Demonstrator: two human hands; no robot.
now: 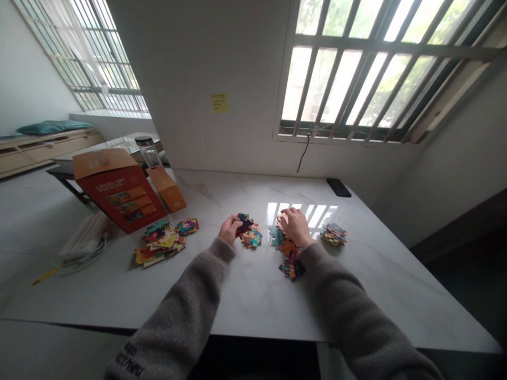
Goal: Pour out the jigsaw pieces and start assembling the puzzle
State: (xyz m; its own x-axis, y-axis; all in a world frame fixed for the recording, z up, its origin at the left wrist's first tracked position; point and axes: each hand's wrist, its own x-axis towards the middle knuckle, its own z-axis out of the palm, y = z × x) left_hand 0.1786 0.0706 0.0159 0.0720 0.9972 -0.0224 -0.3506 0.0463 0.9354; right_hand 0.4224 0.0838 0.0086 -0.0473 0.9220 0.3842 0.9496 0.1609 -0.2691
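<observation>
The relation that matters is the line of puzzle pieces beneath the right hand (295,226). It starts with pink pieces (280,226) at the fingertips, passes a pale blue piece (276,239) on its left side and orange pieces (289,247) below the palm, and ends in purple pieces (292,268) beside the wrist. Its long axis thus runs back toward the person's body, roughly along the forearm. The right fingers are bent downward over the near side of the pink pieces; whether they pinch one cannot be told.

The left hand (228,230) is on the other side of a bare strip of worktop (253,295), its thumb and fingers pinching dark blue pieces (246,221). Just below these, a colourful pile (252,238) lies toward the right hand, though the left is nearer. Another stack (334,235) sits right of the right hand; a larger heap (160,244) lies well left of the left hand.
</observation>
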